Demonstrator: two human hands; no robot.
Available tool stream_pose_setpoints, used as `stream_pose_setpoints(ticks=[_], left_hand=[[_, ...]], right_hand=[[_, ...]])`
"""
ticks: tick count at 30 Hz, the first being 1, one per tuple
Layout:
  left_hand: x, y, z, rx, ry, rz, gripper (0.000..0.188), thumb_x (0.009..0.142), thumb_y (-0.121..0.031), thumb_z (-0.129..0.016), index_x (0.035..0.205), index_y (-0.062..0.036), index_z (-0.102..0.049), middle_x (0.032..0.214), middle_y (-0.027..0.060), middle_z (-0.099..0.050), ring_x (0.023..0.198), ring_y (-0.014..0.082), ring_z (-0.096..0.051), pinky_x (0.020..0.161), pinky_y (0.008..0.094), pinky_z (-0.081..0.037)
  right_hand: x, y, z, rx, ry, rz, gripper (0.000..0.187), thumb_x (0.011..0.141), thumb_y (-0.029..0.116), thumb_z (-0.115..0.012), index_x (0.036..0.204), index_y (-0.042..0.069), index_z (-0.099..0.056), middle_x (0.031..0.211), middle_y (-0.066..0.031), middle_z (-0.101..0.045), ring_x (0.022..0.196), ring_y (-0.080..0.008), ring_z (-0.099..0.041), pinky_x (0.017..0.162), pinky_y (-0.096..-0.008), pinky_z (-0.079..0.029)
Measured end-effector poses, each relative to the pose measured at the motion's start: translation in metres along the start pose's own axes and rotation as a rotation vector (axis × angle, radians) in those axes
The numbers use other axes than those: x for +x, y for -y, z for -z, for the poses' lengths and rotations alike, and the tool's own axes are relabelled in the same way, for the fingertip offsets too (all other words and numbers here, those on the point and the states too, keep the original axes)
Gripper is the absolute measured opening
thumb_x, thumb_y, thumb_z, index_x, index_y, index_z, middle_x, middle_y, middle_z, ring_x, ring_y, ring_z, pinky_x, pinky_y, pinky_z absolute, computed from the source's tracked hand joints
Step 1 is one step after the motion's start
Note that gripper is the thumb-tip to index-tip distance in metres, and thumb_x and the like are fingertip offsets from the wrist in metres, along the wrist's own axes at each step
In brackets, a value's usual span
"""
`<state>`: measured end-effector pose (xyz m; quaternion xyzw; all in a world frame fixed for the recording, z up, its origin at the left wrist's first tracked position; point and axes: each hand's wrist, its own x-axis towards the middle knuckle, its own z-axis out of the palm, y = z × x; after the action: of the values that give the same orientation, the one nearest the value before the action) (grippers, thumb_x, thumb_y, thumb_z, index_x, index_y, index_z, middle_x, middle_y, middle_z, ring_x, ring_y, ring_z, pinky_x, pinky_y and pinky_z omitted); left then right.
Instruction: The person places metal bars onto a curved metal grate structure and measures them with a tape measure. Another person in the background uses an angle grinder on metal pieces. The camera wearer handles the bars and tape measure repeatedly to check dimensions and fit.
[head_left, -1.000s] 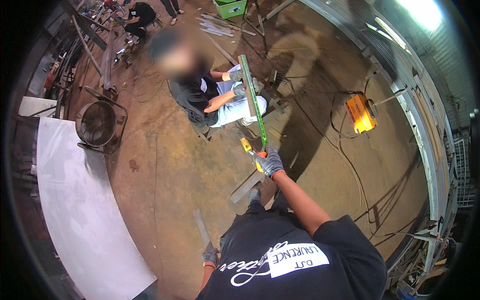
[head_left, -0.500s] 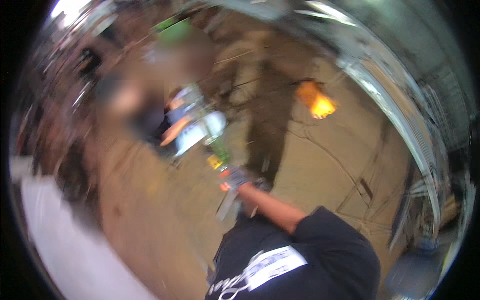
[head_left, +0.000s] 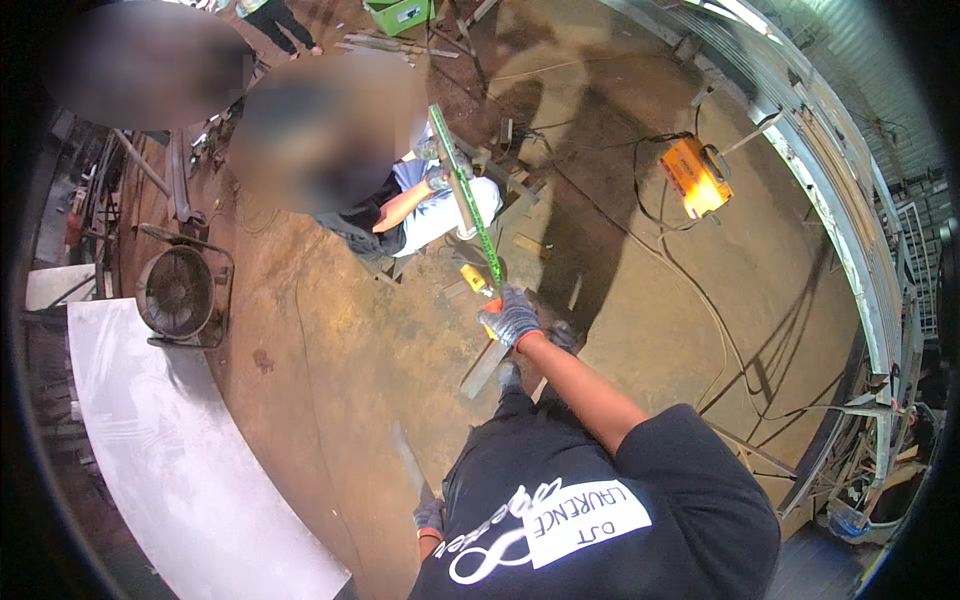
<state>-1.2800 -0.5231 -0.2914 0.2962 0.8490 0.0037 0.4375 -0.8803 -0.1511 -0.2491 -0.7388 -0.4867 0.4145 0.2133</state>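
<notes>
My right hand (head_left: 515,318), in a grey glove with an orange cuff, is closed on a tape measure near the middle. The tape's green blade (head_left: 470,205) stretches up and away to a co-worker's gloved hands (head_left: 445,170). A small yellow piece (head_left: 473,279) shows beside the blade, just beyond my fingers. Below this hand is a flat grey metal bar (head_left: 484,370). Low in the view, beside my shirt, my gloved left hand (head_left: 430,514) is closed around the lower end of a flat grey strip (head_left: 408,455); its fingers are partly hidden.
The co-worker sits low across from me, partly blurred. An orange machine (head_left: 695,178) with cables stands at right. A drum fan (head_left: 176,290) and a white sheet (head_left: 190,450) are at left. Behind are a green crate (head_left: 398,14) and another person's legs (head_left: 280,25).
The view has steadied and shifted, so the co-worker and machine appear farther right. My left hand and its strip have come into sight. My right hand keeps its grip.
</notes>
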Motion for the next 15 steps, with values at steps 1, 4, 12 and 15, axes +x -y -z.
stream_pose_setpoints(ticks=[1, 4, 12, 15], left_hand=[[-0.005, 0.002, -0.005, -0.039, -0.006, 0.021, 0.028, 0.078, -0.021, -0.070, 0.093, 0.0025, -0.070, 0.080, 0.0196, -0.070, 0.067, 0.0305, -0.066, 0.062, 0.0430, -0.053], [-0.024, 0.008, -0.012, -0.128, -0.019, 0.081, 0.028, 0.078, -0.020, -0.070, 0.093, 0.0030, -0.070, 0.079, 0.0195, -0.069, 0.066, 0.0303, -0.065, 0.061, 0.0432, -0.053], [-0.041, -0.011, -0.018, -0.140, 0.030, 0.232, 0.025, 0.077, -0.017, -0.072, 0.091, 0.0033, -0.069, 0.072, 0.0166, -0.068, 0.062, 0.0273, -0.064, 0.057, 0.0422, -0.052], [-0.006, 0.045, -0.026, -0.134, 0.187, 0.278, 0.030, 0.071, -0.016, -0.077, 0.094, 0.0021, -0.069, 0.069, 0.0124, -0.066, 0.063, 0.0256, -0.066, 0.056, 0.0409, -0.053]], right_hand=[[-0.001, 0.003, 0.000, -0.018, 0.002, 0.009, 0.091, 0.075, 0.044, -0.081, 0.144, -0.003, -0.044, 0.131, -0.0292, -0.055, 0.121, -0.0419, -0.058, 0.104, -0.0451, -0.047], [-0.003, 0.003, -0.003, -0.066, -0.008, 0.029, 0.093, 0.076, 0.045, -0.080, 0.145, -0.004, -0.043, 0.134, -0.0293, -0.053, 0.124, -0.0418, -0.057, 0.105, -0.0448, -0.047], [-0.001, -0.026, -0.002, -0.204, 0.009, -0.016, 0.099, 0.077, 0.046, -0.080, 0.151, -0.003, -0.036, 0.145, -0.0309, -0.045, 0.135, -0.0430, -0.048, 0.113, -0.0423, -0.042], [-0.002, -0.040, -0.002, -0.286, -0.020, 0.027, 0.098, 0.080, 0.045, -0.078, 0.152, -0.004, -0.034, 0.146, -0.0313, -0.045, 0.137, -0.0421, -0.047, 0.113, -0.0442, -0.041]])
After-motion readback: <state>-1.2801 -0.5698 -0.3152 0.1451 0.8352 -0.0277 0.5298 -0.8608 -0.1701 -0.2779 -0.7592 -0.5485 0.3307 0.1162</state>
